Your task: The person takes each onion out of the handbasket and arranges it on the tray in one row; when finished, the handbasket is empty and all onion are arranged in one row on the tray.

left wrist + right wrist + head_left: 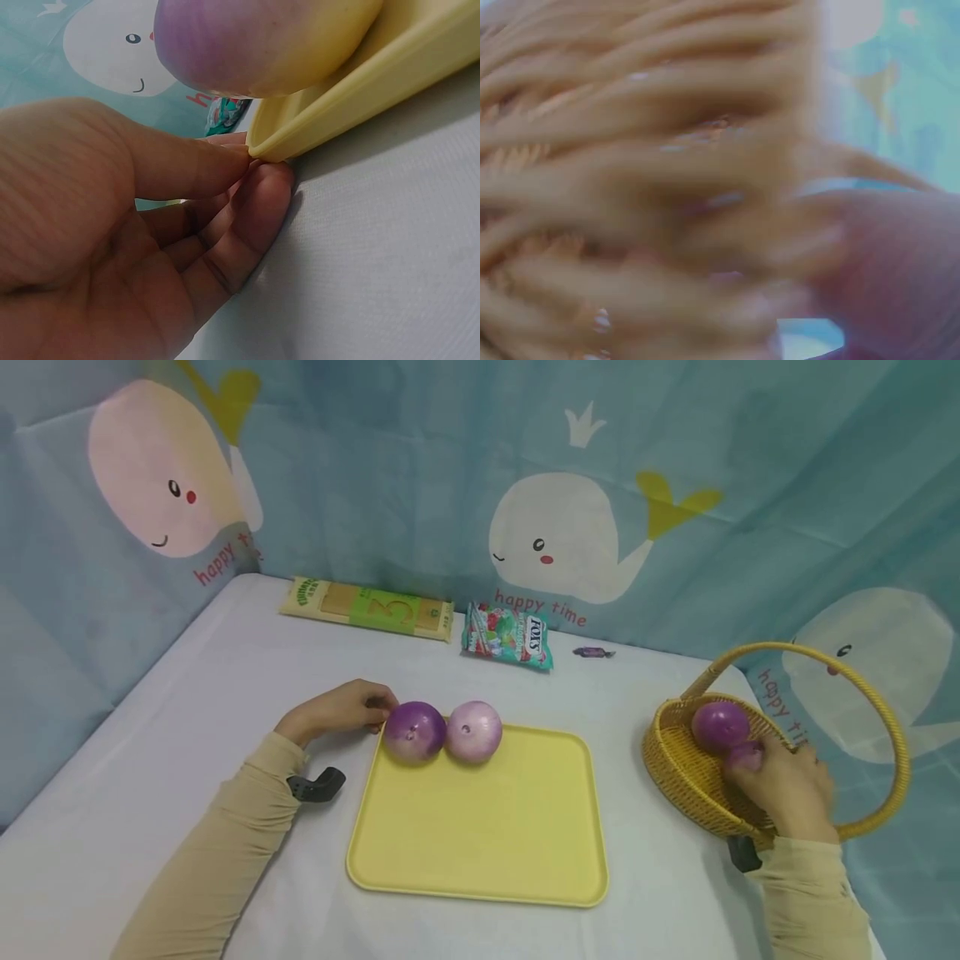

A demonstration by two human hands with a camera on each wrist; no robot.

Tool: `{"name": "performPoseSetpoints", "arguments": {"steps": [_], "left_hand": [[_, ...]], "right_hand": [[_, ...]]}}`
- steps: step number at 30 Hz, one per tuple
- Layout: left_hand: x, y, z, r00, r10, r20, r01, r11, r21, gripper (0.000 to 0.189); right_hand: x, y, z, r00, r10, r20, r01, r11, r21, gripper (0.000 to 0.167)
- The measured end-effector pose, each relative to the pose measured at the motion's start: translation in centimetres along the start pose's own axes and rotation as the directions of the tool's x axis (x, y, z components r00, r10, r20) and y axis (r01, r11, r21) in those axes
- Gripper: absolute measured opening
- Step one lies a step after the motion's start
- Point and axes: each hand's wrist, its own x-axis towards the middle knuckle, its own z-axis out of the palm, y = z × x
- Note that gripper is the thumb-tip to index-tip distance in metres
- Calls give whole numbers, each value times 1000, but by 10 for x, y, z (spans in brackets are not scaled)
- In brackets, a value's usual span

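Observation:
My left hand [348, 706] pinches the far left corner of a yellow tray [480, 827], thumb on the rim and fingers beneath it in the left wrist view. Close to those fingers, a purple onion [414, 733] lies on the tray with a paler onion [474, 732] beside it. My right hand [791, 781] reaches into a wicker basket [682, 777] and grips a purple onion [745, 758], partly hidden by the fingers. Another purple onion [720, 725] lies against it in the basket. Blurred basket weave [645, 165] fills most of the right wrist view.
A pack of noodles [367, 607], a FOX'S candy bag [507, 637] and a small purple wrapped candy [593, 652] lie along the back of the white table. The basket's tall handle [892, 727] arches up on the right. A whale-print curtain [420, 468] hangs behind.

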Motion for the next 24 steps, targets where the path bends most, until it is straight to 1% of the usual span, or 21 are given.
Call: {"name": "performPoseSetpoints", "arguments": {"steps": [1,3,5,8,9,11,14,17,18,21,24], "left_hand": [[0,0,0,1000,-3,2,3,1000,-4,23],[1,-1,1,1000,-6,2,6,1000,0,23],[2,-2,1,1000,-6,0,6,1000,9,23],[2,-3,1,1000,-15,-1,15,1000,11,24],[3,-3,1,1000,-17,0,17,1000,8,24],[3,-3,0,1000,-17,2,17,1000,0,24],[2,-4,-1,1000,-22,3,22,1000,-12,24],[2,-5,0,999,-32,5,32,999,-21,23],[2,-5,0,999,-37,6,37,999,-23,23],[2,-5,1,999,-47,11,47,999,-23,23],[2,-4,1,999,-49,12,49,999,-17,23]], "right_hand": [[-3,-3,-2,1000,-3,-28,4,1000,29,68],[-7,-11,-8,991,-39,-125,48,996,75,69],[-11,-24,-15,977,-77,-198,99,990,102,74],[-16,-49,-26,950,-170,-261,211,968,139,78],[-18,-58,-28,947,-199,-251,242,959,151,79],[-20,-78,-30,933,-272,-237,315,934,170,79],[-19,-105,-22,888,-405,-216,443,881,169,75],[-17,-129,-4,845,-511,-160,532,832,157,75],[-17,-136,3,831,-538,-141,555,817,154,75],[-17,-151,21,805,-585,-95,593,790,157,76],[-19,-162,34,787,-612,-77,615,769,174,76]]}}
